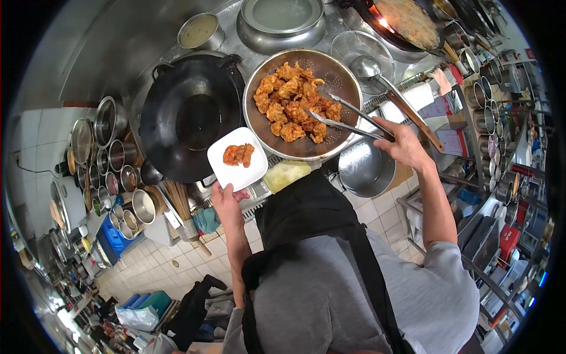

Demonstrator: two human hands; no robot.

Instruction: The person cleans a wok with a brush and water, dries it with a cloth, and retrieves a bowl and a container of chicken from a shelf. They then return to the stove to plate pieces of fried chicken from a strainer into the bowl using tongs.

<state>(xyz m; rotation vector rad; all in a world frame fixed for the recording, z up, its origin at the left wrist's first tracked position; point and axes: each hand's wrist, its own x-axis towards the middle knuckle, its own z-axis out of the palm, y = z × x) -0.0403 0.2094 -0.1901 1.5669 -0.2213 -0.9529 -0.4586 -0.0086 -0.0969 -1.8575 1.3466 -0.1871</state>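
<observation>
In my left hand (229, 200) is a square white plate (253, 168), gripped at its near edge. A small portion of fried chicken (238, 155) lies on it. My right hand (401, 141) holds metal tongs (345, 124) by their handle end, with the two tips apart over a metal colander (336, 65). Piled in the colander are browned fried pieces (289, 94), and the tong tips reach the right side of the pile. The plate overlaps the colander's lower left rim in this view.
A black wok (171, 112) sits left of the colander. To the right lie a ladle (367, 68) and a wire strainer (348, 44). Flame shows by a pan of bubbling food (407, 23). Below the counter edge stands a deep metal pot (367, 171). Another person's dark-clad leg (194, 307) appears behind.
</observation>
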